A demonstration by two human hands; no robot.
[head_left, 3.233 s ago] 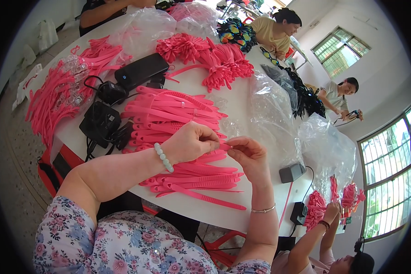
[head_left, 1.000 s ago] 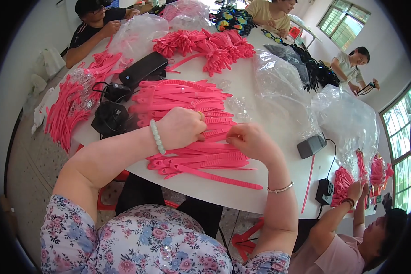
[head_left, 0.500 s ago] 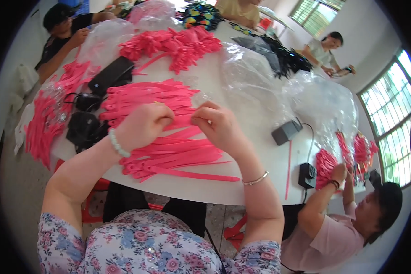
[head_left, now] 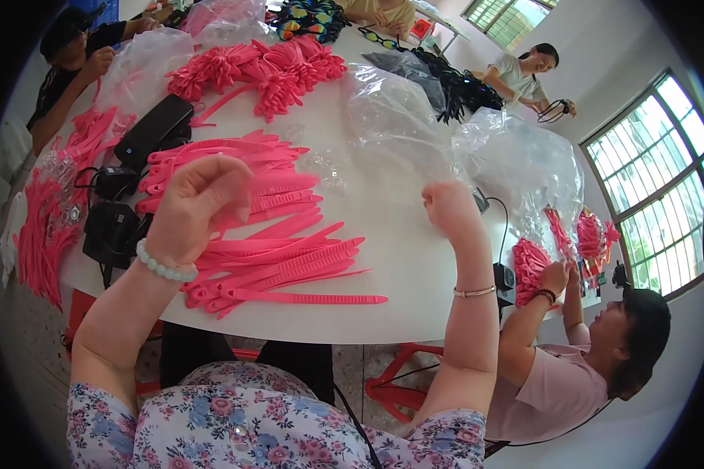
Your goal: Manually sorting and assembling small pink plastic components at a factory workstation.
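Note:
My left hand (head_left: pixel 198 209) is raised over the left part of the table, fingers curled and slightly blurred. From its fingertips a smooth pink strap (head_left: pixel 285 181) sticks out to the right. Below it lies a loose pile of pink ridged straps (head_left: pixel 289 262), with more pink straps (head_left: pixel 235 148) just beyond. Well to the right, my right hand (head_left: pixel 452 209) is closed above the white tabletop (head_left: pixel 391 266). Whatever its fingers may hold cannot be made out.
Black power adapters (head_left: pixel 155 129) stand left of the piles. Bundled pink straps (head_left: pixel 266 70) and clear plastic bags (head_left: pixel 391 117) lie farther back. At right, a co-worker in pink (head_left: pixel 563 383) handles pink straps (head_left: pixel 530 266); other people sit around the table.
My hands, close together over the straps before, are now wide apart. The right hand has swung right; the left has moved left with the strap. The view has shifted a little.

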